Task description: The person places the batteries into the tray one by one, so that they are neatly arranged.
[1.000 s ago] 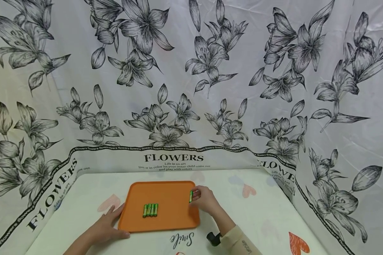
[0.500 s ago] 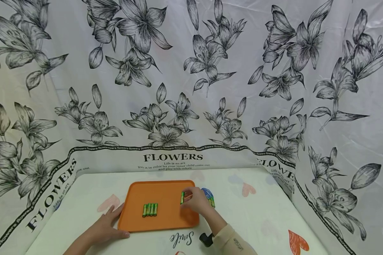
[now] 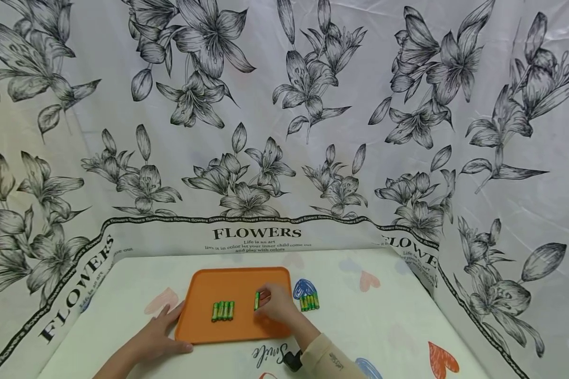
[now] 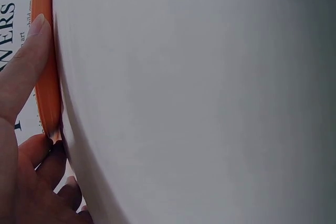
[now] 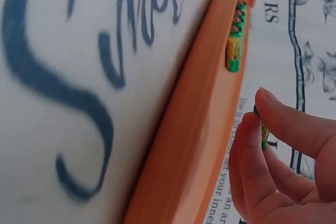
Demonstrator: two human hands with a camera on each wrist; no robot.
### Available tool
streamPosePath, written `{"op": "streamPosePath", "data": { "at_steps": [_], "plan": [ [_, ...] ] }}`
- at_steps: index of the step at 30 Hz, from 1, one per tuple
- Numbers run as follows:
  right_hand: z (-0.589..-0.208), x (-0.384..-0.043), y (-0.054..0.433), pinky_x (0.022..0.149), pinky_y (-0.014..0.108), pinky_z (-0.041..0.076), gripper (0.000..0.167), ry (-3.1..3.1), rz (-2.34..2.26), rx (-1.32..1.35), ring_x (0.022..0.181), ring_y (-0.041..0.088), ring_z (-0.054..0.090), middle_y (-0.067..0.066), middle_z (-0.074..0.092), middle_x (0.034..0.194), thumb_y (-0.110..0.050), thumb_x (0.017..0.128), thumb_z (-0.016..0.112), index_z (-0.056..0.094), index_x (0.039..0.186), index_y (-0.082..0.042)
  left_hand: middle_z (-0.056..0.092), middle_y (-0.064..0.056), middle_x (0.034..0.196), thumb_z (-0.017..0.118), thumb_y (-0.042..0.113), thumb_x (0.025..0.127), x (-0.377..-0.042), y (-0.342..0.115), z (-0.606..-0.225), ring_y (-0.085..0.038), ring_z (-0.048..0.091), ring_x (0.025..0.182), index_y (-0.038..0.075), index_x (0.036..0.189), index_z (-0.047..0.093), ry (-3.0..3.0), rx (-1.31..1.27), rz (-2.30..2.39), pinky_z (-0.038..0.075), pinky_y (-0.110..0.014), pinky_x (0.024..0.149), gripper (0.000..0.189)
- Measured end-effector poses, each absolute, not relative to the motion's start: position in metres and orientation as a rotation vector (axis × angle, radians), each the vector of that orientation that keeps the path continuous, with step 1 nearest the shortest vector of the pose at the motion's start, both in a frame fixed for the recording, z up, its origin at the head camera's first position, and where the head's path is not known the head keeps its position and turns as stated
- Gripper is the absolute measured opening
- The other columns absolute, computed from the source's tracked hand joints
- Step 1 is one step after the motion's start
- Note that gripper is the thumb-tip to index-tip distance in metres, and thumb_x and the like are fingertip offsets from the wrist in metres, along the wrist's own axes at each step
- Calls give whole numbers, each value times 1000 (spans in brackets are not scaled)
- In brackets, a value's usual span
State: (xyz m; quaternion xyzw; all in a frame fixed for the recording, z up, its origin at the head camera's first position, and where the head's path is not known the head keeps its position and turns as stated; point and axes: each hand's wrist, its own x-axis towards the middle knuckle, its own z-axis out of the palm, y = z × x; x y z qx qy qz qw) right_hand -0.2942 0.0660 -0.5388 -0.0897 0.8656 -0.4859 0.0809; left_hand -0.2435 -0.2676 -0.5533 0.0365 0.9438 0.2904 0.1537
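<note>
In the head view, my left hand (image 3: 157, 337) rests against the left side and near left corner of an orange tray (image 3: 246, 331). The left wrist view shows its thumb (image 4: 26, 66) lying straight along the tray's side, with the other fingers bent beside the corner. Over the tray's right half, my right hand (image 3: 277, 304) pinches a small green battery (image 3: 257, 300) upright between thumb and fingertips. The right wrist view shows that battery (image 5: 264, 129) partly hidden by the fingers. Several green batteries (image 3: 223, 311) lie side by side on the tray, left of the right hand.
Several more green batteries (image 3: 309, 301) lie in a row on the patterned tablecloth (image 3: 360, 321), just right of the tray. A floral curtain (image 3: 261, 158) encloses the table at the back and sides. A black device (image 3: 293, 361) sits at my right wrist.
My right hand has moved left over the tray with the pinched battery. The battery row on the cloth, earlier covered by this hand, now shows. My left hand has stayed at the tray.
</note>
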Motion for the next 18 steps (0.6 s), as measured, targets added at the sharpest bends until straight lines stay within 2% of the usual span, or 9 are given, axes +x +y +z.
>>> {"op": "streamPosePath", "data": {
  "at_steps": [6, 18],
  "plan": [
    [-540, -293, 45, 68, 27, 55, 46, 2627, -1398, -312, 74, 8, 61, -3, 66, 91, -6, 71, 91, 71, 112, -11, 11, -42, 159, 86, 61, 66, -242, -270, -553, -73, 15, 136, 12, 161, 25, 2726, 128, 840, 24, -83, 101, 123],
    [-540, -287, 22, 63, 25, 53, 50, 2575, -1401, -284, 75, 11, 57, -2, 63, 91, -4, 71, 91, 70, 116, -9, 11, -40, 160, 86, 61, 67, -243, -269, -555, -74, 13, 136, 13, 161, 25, 2704, 106, 852, 23, -84, 101, 122]
  ]
}}
